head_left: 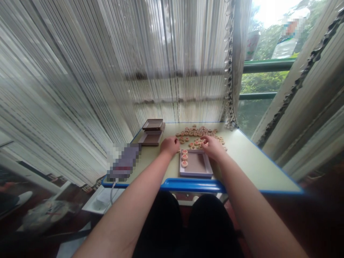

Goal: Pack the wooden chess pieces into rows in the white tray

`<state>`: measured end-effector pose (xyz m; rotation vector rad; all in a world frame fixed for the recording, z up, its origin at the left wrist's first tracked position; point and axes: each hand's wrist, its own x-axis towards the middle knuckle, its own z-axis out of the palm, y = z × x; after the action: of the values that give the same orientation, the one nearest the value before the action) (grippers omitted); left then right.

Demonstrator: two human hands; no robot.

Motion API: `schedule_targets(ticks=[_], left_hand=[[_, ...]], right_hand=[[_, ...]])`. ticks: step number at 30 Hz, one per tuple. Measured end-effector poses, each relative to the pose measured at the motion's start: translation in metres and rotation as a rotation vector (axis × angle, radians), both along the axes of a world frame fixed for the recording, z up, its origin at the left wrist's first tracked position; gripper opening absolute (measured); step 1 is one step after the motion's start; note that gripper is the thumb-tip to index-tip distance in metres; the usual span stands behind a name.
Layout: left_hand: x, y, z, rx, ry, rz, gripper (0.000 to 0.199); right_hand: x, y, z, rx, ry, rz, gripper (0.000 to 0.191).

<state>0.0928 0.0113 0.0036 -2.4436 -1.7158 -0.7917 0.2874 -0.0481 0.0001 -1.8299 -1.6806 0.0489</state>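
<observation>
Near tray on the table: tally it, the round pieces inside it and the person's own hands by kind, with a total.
Near tray: 1
Round pieces inside: 3
Left hand and right hand: 2
Total: 6

On a pale, blue-edged desk (249,161), three red-marked xiangqi pieces (184,157) line the left side of a shallow open tray (197,163). The right hand (212,146) reaches over loose discs (199,133) behind it; the left hand (170,145) curls just beyond its left corner, its grip unclear. More trays (152,124) sit far left, before a striped curtain (177,53).
</observation>
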Motion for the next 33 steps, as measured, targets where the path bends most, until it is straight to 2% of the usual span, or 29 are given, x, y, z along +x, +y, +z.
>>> schedule_targets(ticks=[7, 17, 23, 29, 33], left_hand=[[0.005, -0.010, 0.000, 0.049, 0.113, 0.036, 0.027], [0.009, -0.003, -0.002, -0.002, 0.118, 0.111, 0.030], [0.012, -0.002, 0.000, -0.043, 0.128, 0.115, 0.030], [0.012, -0.003, 0.004, -0.075, 0.102, 0.103, 0.031], [0.010, -0.004, 0.002, -0.052, 0.097, 0.094, 0.029]], right_hand=[[0.001, 0.000, 0.001, -0.010, 0.017, 0.011, 0.031], [0.002, 0.001, -0.002, -0.024, -0.020, -0.003, 0.031], [0.005, 0.013, -0.008, 0.040, 0.009, -0.134, 0.030], [-0.004, 0.019, -0.009, 0.076, 0.061, -0.238, 0.031], [-0.009, 0.016, -0.006, 0.078, 0.077, -0.235, 0.028]])
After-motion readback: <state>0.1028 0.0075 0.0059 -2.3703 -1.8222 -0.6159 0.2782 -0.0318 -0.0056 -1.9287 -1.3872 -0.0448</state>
